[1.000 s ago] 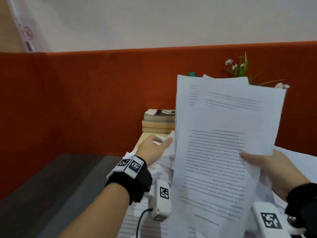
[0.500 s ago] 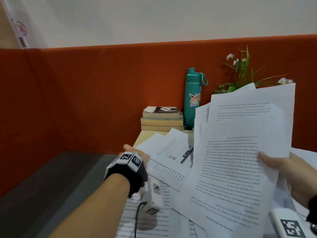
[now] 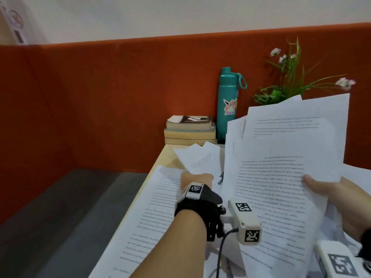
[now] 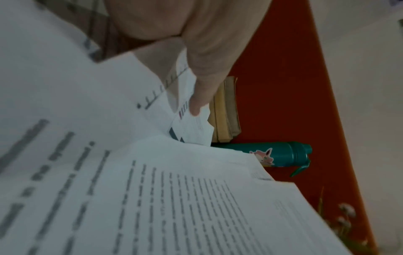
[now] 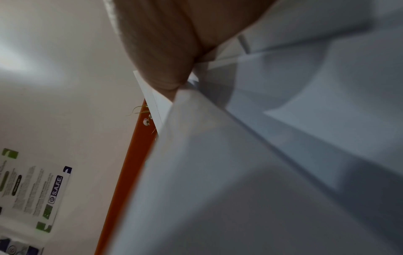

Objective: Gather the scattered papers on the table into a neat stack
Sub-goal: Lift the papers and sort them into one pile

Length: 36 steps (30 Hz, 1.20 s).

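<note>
My right hand (image 3: 339, 199) grips a loose bundle of printed papers (image 3: 281, 177), held upright above the table's right side; its thumb (image 5: 157, 51) presses on the bundle's edge (image 5: 261, 172). My left hand (image 3: 195, 178) is at the table's left side and pinches a few sheets (image 3: 197, 158) that fan up and away from it. In the left wrist view a finger (image 4: 202, 86) lies along those sheets (image 4: 191, 124). More printed pages (image 3: 158, 207) lie flat under my left forearm.
A stack of books (image 3: 189, 130) and a teal bottle (image 3: 227, 103) stand at the table's far edge against the orange partition (image 3: 100, 97). A flowering plant (image 3: 289, 81) rises behind the bundle. The wooden table's left edge (image 3: 158, 159) borders a grey floor.
The right hand's bundle has dropped and swung to the right, uncovering the bottle. The left hand has moved down to the table's papers and taken hold of a few sheets.
</note>
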### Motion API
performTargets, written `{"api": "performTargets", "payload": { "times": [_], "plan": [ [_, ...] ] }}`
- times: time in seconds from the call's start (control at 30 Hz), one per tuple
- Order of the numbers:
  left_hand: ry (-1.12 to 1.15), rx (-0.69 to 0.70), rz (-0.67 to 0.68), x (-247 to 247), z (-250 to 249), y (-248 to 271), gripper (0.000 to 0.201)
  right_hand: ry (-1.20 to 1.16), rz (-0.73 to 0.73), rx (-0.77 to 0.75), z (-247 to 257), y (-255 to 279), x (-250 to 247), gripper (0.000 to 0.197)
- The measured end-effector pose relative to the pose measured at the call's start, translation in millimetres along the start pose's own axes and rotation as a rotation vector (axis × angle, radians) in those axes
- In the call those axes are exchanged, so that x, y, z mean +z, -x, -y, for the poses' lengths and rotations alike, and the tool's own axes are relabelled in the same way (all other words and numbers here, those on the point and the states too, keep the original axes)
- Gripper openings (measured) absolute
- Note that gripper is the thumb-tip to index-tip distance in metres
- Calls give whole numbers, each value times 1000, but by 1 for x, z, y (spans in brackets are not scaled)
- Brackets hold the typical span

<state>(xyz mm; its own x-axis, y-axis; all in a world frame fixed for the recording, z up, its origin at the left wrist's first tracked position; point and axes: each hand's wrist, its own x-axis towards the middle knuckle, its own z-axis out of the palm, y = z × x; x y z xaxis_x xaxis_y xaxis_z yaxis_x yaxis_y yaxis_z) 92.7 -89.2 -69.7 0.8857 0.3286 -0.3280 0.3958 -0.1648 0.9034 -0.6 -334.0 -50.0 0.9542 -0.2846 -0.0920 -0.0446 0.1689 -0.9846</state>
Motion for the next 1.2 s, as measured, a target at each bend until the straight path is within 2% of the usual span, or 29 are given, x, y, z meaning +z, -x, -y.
{"api": "performTargets", "payload": {
  "times": [0.03,0.1,0.2,0.23,0.33,0.47,0.53,0.6,0.67,0.77,0.87,0.97,1.07,1.17,1.2],
  "plan": [
    [-65,32,42,1,0,-4,43,6,4,-3,-1,-1,-1,58],
    [-120,117,-23,-6,-8,-7,18,32,-15,-13,2,1,1,63],
    [-23,206,-93,-18,-16,-9,16,41,-36,-40,2,3,-1,90],
    [-25,214,-87,-22,-15,-8,18,60,-31,-37,3,5,1,86],
    [-84,243,-69,-35,-14,0,20,84,-5,-44,8,10,10,42],
    [-18,520,-163,-87,-58,9,30,140,-82,-84,21,16,11,35],
    [60,675,-137,-121,-87,20,29,136,-105,-109,29,16,11,31],
    [106,808,-115,-154,-112,36,36,137,-122,-145,37,17,13,27],
    [94,891,-76,-180,-128,47,40,123,-106,-180,44,17,18,20],
    [115,819,56,-182,-131,46,38,24,-46,-189,52,19,31,17],
    [111,693,182,-147,-109,34,37,-47,25,-181,55,22,49,23],
    [164,541,287,-108,-81,21,41,-76,67,-186,52,24,60,18],
    [271,422,392,-80,-63,11,47,-72,49,-173,49,28,68,22],
    [219,414,412,-68,-60,9,62,-40,-6,-183,51,30,71,32],
    [216,427,389,-67,-61,10,59,-53,-24,-195,53,31,72,43]
  ]
}}
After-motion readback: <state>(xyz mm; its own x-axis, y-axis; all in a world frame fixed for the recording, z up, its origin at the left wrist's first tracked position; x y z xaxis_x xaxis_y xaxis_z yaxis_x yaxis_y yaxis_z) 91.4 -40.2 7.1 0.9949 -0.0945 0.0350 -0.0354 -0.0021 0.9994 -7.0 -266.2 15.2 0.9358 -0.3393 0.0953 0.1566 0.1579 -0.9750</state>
